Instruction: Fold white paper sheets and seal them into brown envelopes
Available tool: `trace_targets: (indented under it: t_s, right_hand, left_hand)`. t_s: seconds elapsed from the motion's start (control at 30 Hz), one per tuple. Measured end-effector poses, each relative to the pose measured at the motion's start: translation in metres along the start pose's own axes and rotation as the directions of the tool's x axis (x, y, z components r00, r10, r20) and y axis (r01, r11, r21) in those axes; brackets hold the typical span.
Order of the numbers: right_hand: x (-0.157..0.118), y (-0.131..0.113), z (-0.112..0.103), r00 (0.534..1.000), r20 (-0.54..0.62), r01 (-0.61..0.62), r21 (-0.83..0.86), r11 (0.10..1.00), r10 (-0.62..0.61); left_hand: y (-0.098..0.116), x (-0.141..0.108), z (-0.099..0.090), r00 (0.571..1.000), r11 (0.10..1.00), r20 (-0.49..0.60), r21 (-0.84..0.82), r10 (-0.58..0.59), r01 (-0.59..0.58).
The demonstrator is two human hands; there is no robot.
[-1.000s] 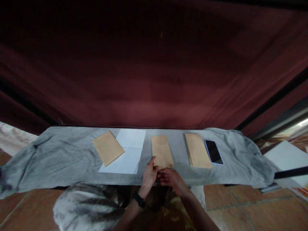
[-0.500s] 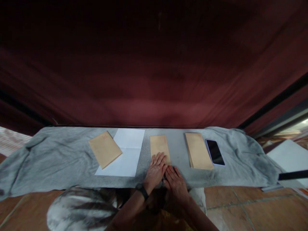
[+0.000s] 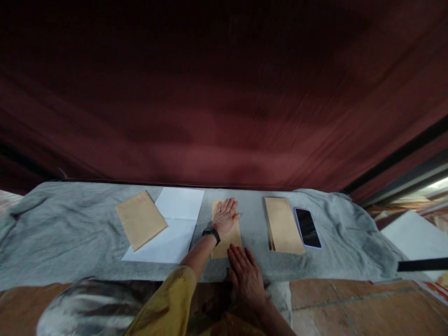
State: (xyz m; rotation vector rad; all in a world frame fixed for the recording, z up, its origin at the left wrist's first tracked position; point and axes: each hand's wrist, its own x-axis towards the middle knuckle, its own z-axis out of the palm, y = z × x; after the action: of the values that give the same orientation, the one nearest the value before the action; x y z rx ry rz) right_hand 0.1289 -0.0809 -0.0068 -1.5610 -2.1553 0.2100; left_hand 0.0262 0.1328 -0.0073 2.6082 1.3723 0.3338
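A brown paper envelope (image 3: 220, 242) lies flat on the grey cloth in front of me. My left hand (image 3: 225, 217), with a dark band at the wrist, presses flat on its upper half, fingers stretched out and hiding part of it. My right hand (image 3: 246, 272) rests palm down at the lower right corner, its fingertips touching the envelope and its fingers extended. Neither hand grips anything. To the right lies a stack of brown envelopes (image 3: 284, 225). Over on the left, another brown envelope (image 3: 141, 220) overlaps a creased white sheet of paper (image 3: 180, 233).
A smartphone (image 3: 308, 227) with a pale purple edge lies right of the stack. Grey cloth (image 3: 70, 233) covers the narrow surface, wrinkled at both ends. A dark red panel (image 3: 224, 116) rises behind it. White sheets (image 3: 416, 235) lie at far right, beside a black bar (image 3: 422, 265).
My left hand has slid up the envelope, away from my right hand. My right hand has stayed near the envelope's lower end. The whole view has shifted slightly.
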Motion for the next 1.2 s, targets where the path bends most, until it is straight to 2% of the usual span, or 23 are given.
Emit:
trace_targets:
  t_s: [0.07,0.17,0.37,0.47,0.63,0.77,1.0,1.2]
  right_hand:
    - [0.0,0.0,-0.001,1.0,-0.002,-0.005,0.005,1.0,0.005]
    - [-0.001,0.0,-0.001,1.0,-0.002,-0.003,0.015,1.0,0.003]
    - [-0.005,0.004,0.006,0.998,-0.06,-0.008,0.03,1.0,0.01]
    - [-0.008,0.005,0.009,0.995,-0.097,-0.008,0.083,0.997,0.017]
    - [-0.007,0.004,0.008,0.992,-0.068,-0.093,0.171,0.981,0.106]
    - [-0.008,0.004,0.012,0.981,-0.13,-0.119,0.169,0.979,0.141]
    - [-0.009,0.009,0.015,0.987,-0.138,-0.071,0.082,0.994,0.082]
    - [-0.008,0.012,0.014,0.985,-0.129,-0.106,0.088,0.99,0.117]
  left_hand:
    - [0.0,-0.001,0.0,1.0,1.0,-0.001,0.002,0.005,-0.005]
    - [0.001,-0.014,0.0,0.998,0.998,0.011,-0.006,0.068,-0.068]
    - [0.004,-0.063,-0.002,0.985,0.985,0.015,-0.019,0.174,-0.174]
    - [0.008,-0.086,-0.005,0.981,0.98,0.012,-0.028,0.195,-0.195]
    - [0.017,-0.12,-0.011,0.979,0.977,0.011,-0.051,0.206,-0.205]
    - [0.023,-0.142,-0.018,0.974,0.973,0.024,-0.051,0.227,-0.226]
    - [0.029,-0.169,-0.033,0.95,0.953,0.081,-0.055,0.301,-0.298]
    - [0.03,-0.181,-0.031,0.945,0.947,0.062,-0.021,0.322,-0.322]
